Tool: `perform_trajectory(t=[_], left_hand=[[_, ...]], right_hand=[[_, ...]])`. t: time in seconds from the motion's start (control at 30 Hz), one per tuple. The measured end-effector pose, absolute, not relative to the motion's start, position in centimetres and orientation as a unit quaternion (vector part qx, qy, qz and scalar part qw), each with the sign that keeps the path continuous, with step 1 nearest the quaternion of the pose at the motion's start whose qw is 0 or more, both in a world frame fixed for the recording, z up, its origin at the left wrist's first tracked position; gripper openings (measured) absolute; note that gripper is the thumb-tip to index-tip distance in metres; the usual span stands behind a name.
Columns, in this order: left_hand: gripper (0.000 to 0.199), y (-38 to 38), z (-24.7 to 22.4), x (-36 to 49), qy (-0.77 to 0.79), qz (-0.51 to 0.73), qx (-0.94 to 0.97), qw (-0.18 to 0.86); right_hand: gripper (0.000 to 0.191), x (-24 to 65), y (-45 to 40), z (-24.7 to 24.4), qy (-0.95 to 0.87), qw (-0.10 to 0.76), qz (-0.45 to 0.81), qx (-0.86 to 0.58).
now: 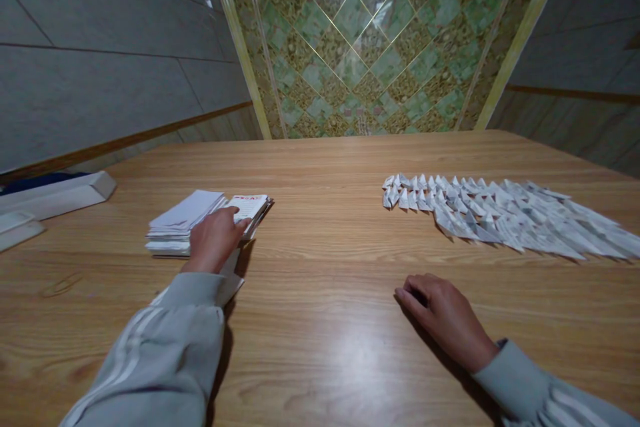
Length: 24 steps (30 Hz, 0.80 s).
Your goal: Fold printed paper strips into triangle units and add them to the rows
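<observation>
My left hand (215, 240) reaches over a stack of printed paper slips (249, 205) with red and black print. Its thumb and index finger are apart and touch the top of the slips; the other fingers are partly hidden. Right beside it is a pile of white paper sheets (187, 210). Under my left wrist a loose piece of paper (233, 280) juts out. My right hand (445, 317) rests on the table, loosely curled, with a gap between thumb and fingers and nothing visible in it. Beyond it lie rows of folded paper pieces (493, 210), pointed and overlapping.
The wood-grain table (320, 240) reaches to a green tiled wall (360, 47). At the far left are a long white box (65, 193) and a smaller white object (20, 227). A rubber band (63, 285) lies near the left side.
</observation>
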<state>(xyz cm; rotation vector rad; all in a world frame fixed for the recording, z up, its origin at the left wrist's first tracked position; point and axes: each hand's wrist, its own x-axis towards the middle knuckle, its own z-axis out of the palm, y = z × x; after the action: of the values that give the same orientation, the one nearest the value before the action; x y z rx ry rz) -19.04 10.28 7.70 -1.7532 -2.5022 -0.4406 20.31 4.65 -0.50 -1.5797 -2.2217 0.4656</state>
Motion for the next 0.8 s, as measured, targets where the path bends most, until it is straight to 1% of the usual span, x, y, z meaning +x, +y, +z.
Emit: perform_trajectory(t=[0.03, 0.2, 0.43, 0.63, 0.8], left_hand=[[0.052, 10.3, 7.5, -19.6, -0.82, -0.125, -0.558, 0.028], [0.048, 10.9, 6.4, -20.7, -0.846, -0.061, -0.53, 0.019], [0.04, 11.0, 6.7, -20.6, -0.854, -0.044, -0.517, 0.032], [0.035, 10.7, 7.2, -20.5, -0.858, -0.093, -0.5, 0.063], [0.033, 10.7, 8.2, -18.9, -0.821, -0.205, -0.525, 0.09]], right_hand=[[0.035, 20.3, 4.7, -0.5, -0.79, 0.186, 0.166, -0.561], [0.037, 20.3, 4.8, -0.3, -0.791, 0.18, 0.176, -0.558], [0.037, 20.3, 4.7, 0.0, -0.791, 0.182, 0.182, -0.556], [0.038, 20.4, 4.8, -0.3, -0.792, 0.195, 0.173, -0.552], [0.039, 20.5, 4.9, -0.6, -0.782, 0.217, 0.179, -0.557]])
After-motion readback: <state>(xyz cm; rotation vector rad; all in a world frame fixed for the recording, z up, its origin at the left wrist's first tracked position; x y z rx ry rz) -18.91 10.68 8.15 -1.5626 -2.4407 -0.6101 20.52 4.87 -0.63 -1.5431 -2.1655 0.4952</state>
